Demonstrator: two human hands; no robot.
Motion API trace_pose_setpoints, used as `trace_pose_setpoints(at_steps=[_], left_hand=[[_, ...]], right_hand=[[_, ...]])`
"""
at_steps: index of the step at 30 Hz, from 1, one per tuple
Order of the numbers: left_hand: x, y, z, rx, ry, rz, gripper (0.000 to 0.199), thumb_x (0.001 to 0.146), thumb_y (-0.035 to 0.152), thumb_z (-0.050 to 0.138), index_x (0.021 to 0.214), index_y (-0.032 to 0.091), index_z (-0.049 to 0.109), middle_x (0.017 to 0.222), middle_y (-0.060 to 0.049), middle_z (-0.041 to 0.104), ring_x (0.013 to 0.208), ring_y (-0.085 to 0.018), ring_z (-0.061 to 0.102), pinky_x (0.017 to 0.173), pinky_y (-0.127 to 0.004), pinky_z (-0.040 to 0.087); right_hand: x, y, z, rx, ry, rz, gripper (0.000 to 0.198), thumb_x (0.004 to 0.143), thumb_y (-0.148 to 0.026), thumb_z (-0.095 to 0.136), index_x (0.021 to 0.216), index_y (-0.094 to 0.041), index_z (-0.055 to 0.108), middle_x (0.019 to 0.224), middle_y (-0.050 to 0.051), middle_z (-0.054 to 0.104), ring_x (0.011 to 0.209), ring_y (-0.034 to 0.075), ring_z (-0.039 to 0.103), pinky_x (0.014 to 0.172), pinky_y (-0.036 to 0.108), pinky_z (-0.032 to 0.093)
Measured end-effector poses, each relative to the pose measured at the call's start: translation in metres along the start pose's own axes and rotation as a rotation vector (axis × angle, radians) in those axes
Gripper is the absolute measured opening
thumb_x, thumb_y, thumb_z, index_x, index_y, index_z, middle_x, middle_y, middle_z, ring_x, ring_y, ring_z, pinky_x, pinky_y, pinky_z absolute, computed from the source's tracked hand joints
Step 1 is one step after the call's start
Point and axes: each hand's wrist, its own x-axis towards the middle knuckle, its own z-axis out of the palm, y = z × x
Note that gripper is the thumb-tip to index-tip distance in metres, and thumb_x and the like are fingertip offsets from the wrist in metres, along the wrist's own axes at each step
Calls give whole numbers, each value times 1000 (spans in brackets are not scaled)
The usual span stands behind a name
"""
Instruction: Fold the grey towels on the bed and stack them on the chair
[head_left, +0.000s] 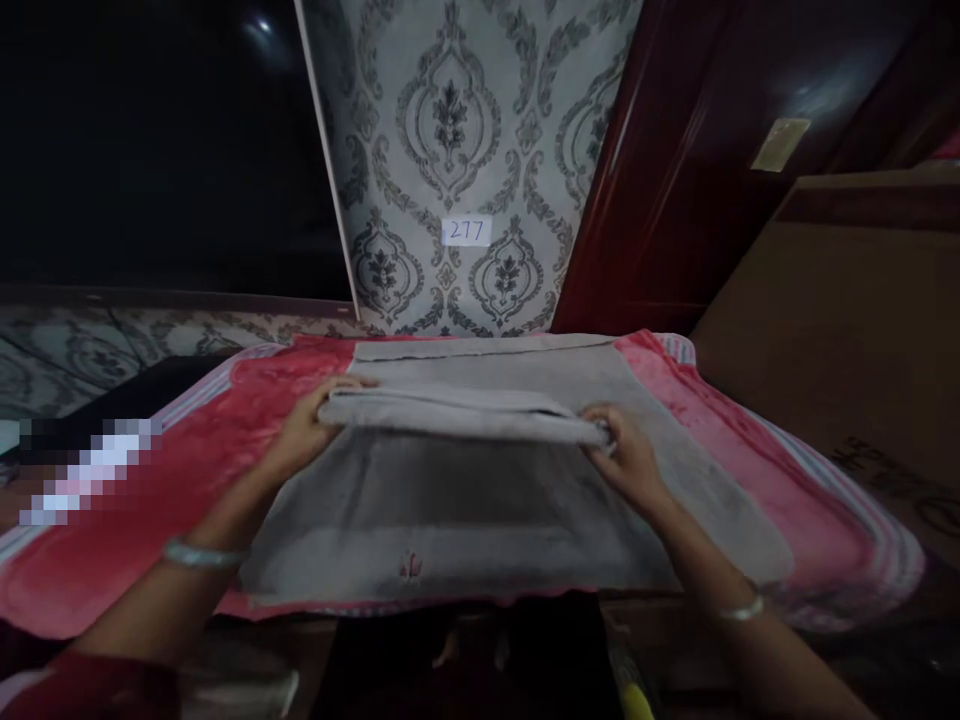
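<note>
A folded grey cloth, long and narrow, is held up by its two ends above a larger grey cloth spread flat. My left hand is closed round its left end, and my right hand grips the right end. Whether the folded piece joins the spread one underneath cannot be made out. Near the front edge the spread cloth bears a small red mark. Its far edge shows a fold line. Beneath lies a red and pink blanket with a striped border.
A large dark screen stands at the back left. Patterned wallpaper with a paper label reading 277 is straight behind. Dark red wood and a big cardboard box bound the right side.
</note>
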Motion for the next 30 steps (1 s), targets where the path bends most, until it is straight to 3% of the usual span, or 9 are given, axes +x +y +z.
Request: trace_pose_setpoints(at_steps=[5, 9, 11, 14, 17, 20, 23, 26, 30], left_hand=[[-88, -49, -5, 204, -229, 14, 20, 69, 36, 67, 87, 29, 72, 115, -8, 75, 119, -31, 63, 108, -48, 46], [-110, -74, -15, 226, -273, -23, 27, 78, 33, 55, 96, 32, 75, 129, -6, 71, 128, -28, 58, 113, -50, 42], [-108, -78, -20, 173, -240, -89, 27, 82, 38, 53, 95, 32, 76, 129, -5, 71, 126, -28, 61, 113, -47, 44], [-93, -73, -18, 176, -86, -184, 31, 88, 44, 52, 103, 31, 76, 124, -3, 74, 119, -28, 65, 108, -43, 49], [-68, -58, 4, 311, -86, -90, 40, 91, 46, 47, 119, 30, 72, 125, -3, 73, 119, -27, 65, 109, -41, 47], [-44, -41, 41, 490, -257, 39, 53, 90, 44, 47, 134, 20, 64, 142, -10, 62, 135, -30, 54, 118, -46, 36], [-39, -34, 77, 693, -375, 77, 67, 87, 46, 57, 146, 15, 53, 158, -18, 43, 150, -37, 32, 124, -57, 19], [-54, -43, 95, 811, -415, 41, 73, 87, 53, 59, 151, 20, 48, 164, -19, 31, 154, -42, 21, 121, -67, 13], [-70, -61, 96, 830, -403, 42, 69, 90, 58, 55, 152, 28, 48, 166, -15, 28, 154, -42, 19, 120, -68, 14]], right_hand=[[-108, 1, 34, 12, -150, -146, 31, 75, -13, 49, 101, -27, 58, 97, 7, 66, 97, 27, 63, 87, 44, 51], [-135, -2, 37, 3, -139, -70, 33, 82, -13, 49, 109, -27, 60, 106, 9, 67, 106, 28, 63, 91, 47, 52], [-133, -4, 26, 40, -195, -33, 28, 86, -20, 51, 110, -27, 63, 109, 10, 67, 109, 29, 63, 93, 47, 52], [-115, -12, 7, 95, -275, 13, 22, 93, -33, 54, 111, -28, 67, 112, 9, 69, 111, 29, 63, 95, 46, 52], [-78, -26, 10, 46, -253, 91, 34, 99, -43, 48, 124, -27, 66, 120, 10, 69, 116, 28, 62, 101, 46, 49], [-30, -47, 47, -44, -324, 101, 56, 101, -48, 41, 151, -24, 47, 145, 11, 56, 135, 29, 51, 114, 48, 39], [4, -69, 99, -180, -477, 45, 72, 98, -55, 49, 160, -24, 33, 165, 10, 30, 152, 33, 24, 121, 55, 23], [8, -82, 138, -322, -599, 59, 77, 96, -59, 53, 161, -25, 31, 168, 11, 18, 154, 38, 11, 121, 63, 14], [-10, -76, 146, -374, -654, 98, 74, 99, -62, 45, 162, -27, 29, 169, 10, 14, 155, 36, 7, 121, 64, 10]])
